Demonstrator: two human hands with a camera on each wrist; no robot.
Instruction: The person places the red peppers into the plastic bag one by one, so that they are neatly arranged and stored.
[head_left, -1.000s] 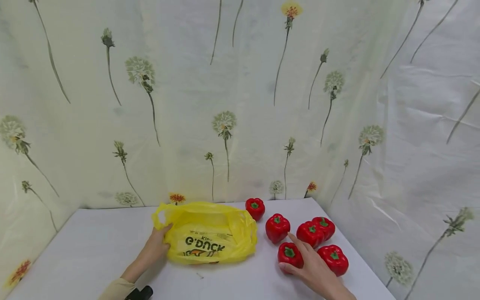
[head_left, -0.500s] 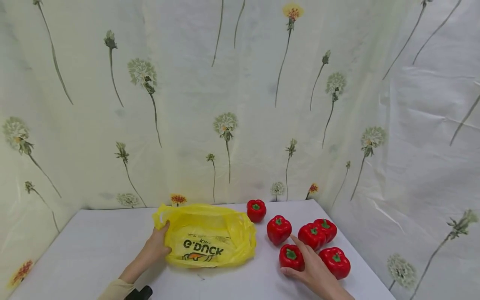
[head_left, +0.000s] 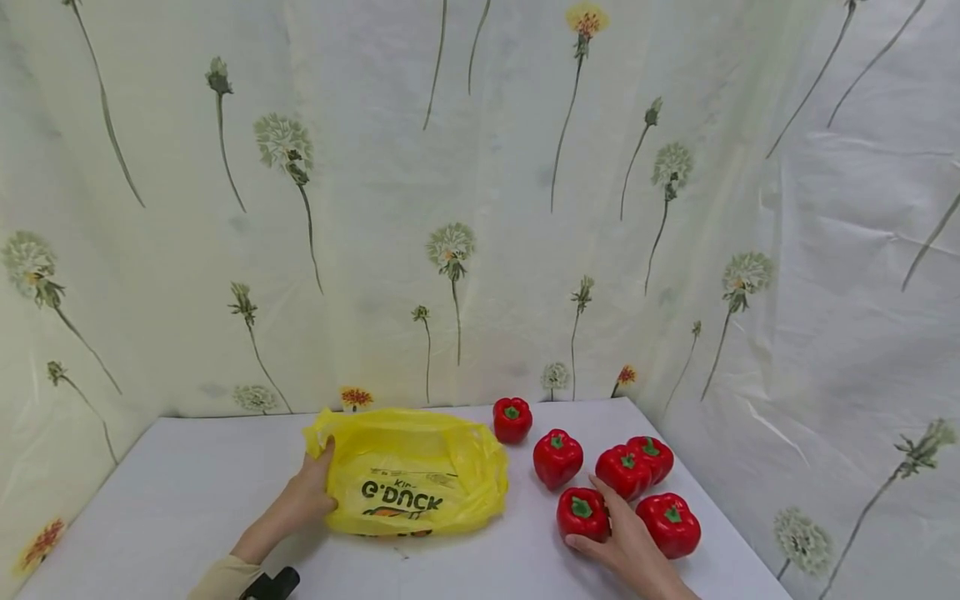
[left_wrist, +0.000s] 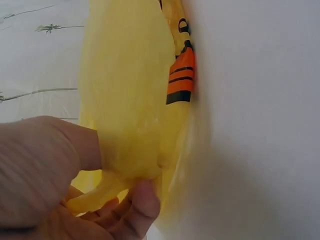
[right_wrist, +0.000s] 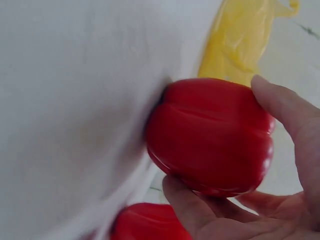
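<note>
A yellow plastic bag (head_left: 453, 467) with dark lettering lies on the white table, its mouth toward the back. At its left side my left hand (head_left: 303, 492) pinches the plastic by the handle; in the left wrist view the thumb and fingers (left_wrist: 145, 197) hold a fold of it. To the right of the bag, my right hand (head_left: 633, 546) grips a red bell pepper (head_left: 583, 523) with a green stem. The right wrist view has thumb and fingers on opposite sides of that pepper (right_wrist: 210, 135), which sits at or very near the tabletop.
Several other red bell peppers (head_left: 557, 462) stand behind and to the right of the held one, with one pepper (head_left: 670, 533) close beside my right hand. A dandelion-patterned curtain (head_left: 375, 250) hangs along the table's back and right side.
My left hand and the bag have shifted slightly left, and the bag's front has changed shape a little. My right index finger has drawn in closer to the pepper, which stays in place.
</note>
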